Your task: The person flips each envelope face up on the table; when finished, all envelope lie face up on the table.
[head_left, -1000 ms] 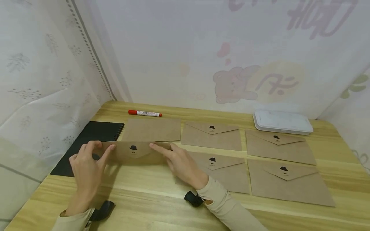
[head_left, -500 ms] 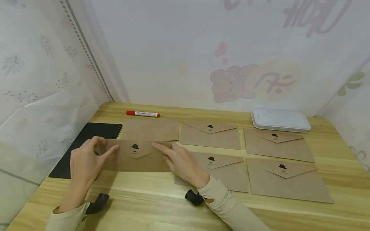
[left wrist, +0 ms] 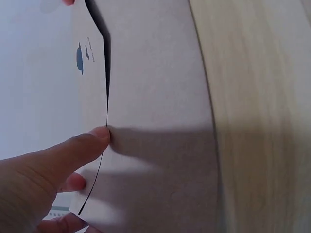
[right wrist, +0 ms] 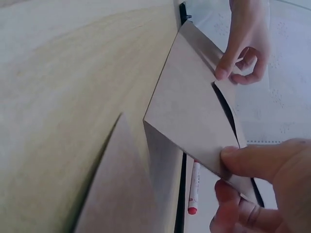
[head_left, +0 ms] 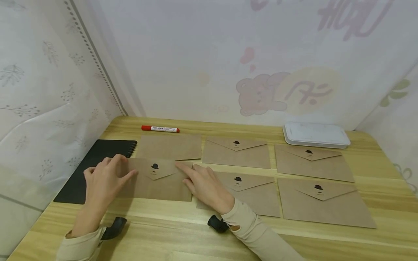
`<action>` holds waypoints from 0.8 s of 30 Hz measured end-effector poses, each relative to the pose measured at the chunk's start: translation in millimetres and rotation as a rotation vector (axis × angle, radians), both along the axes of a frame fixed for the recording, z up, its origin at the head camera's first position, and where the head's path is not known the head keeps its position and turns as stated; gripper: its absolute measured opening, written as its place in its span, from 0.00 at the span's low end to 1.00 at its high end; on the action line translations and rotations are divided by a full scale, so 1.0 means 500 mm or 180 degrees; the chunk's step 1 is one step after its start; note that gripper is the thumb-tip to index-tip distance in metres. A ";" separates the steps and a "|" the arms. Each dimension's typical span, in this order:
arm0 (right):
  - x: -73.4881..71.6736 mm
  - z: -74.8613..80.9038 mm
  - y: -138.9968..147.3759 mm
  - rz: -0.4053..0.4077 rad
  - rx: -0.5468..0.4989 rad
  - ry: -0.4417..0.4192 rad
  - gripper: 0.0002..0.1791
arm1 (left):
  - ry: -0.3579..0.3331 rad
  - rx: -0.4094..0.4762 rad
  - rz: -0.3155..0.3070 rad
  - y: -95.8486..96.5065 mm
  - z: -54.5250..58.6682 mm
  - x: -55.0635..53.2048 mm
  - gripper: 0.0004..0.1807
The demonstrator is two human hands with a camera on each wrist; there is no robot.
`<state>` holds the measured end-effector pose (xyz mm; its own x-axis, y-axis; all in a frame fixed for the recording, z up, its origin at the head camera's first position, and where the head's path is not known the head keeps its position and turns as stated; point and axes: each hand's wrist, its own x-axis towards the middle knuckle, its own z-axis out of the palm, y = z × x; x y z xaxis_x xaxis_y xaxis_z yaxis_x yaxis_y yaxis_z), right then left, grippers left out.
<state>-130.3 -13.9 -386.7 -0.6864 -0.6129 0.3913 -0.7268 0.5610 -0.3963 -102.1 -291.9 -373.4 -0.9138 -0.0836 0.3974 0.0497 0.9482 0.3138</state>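
A brown kraft-paper envelope (head_left: 163, 188) with a pointed flap and a printed black hat and moustache is held between both hands. My left hand (head_left: 106, 181) pinches its left end, the thumb (left wrist: 92, 141) on the front at the flap's edge and fingers behind. At the other end my right hand (head_left: 209, 186) grips the upper corner, thumb (right wrist: 238, 160) on the front and fingertips behind. In the right wrist view the envelope (right wrist: 189, 107) is tilted, its lower edge near the wooden tabletop. The flap stands slightly away from the body, leaving a dark gap.
Several similar envelopes (head_left: 326, 210) lie in two rows to the right. Another envelope (head_left: 169, 146), flap hidden, lies behind the held one. A black spiral notebook (head_left: 75, 181) is at left, a red-capped marker (head_left: 160, 129) at the back, a white case (head_left: 316, 135) at back right.
The held envelope's lower edge has come down toward the person, so more of its front shows. Both hands keep their hold at its ends; the left hand has shifted slightly right.
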 end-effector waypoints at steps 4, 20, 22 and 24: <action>0.003 -0.001 -0.001 -0.0151 0.0133 -0.0083 0.26 | -0.0014 0.0021 -0.0033 0.007 -0.007 0.000 0.21; 0.002 -0.021 -0.005 -0.0299 0.0388 0.0266 0.06 | 0.0027 -0.0134 -0.0190 0.019 -0.032 -0.001 0.20; 0.003 -0.020 -0.006 -0.0330 0.0466 0.0322 0.04 | 0.0063 -0.0132 -0.0205 0.020 -0.033 -0.001 0.20; 0.004 -0.019 -0.007 -0.0373 0.0555 0.0376 0.02 | 0.0103 -0.0129 -0.0225 0.021 -0.035 -0.002 0.20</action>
<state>-128.4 -17.5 -396.4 -0.7126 -0.5972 0.3683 -0.6883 0.6966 -0.2022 -103.1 -281.4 -390.9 -0.9035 -0.0027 0.4286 0.1264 0.9538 0.2724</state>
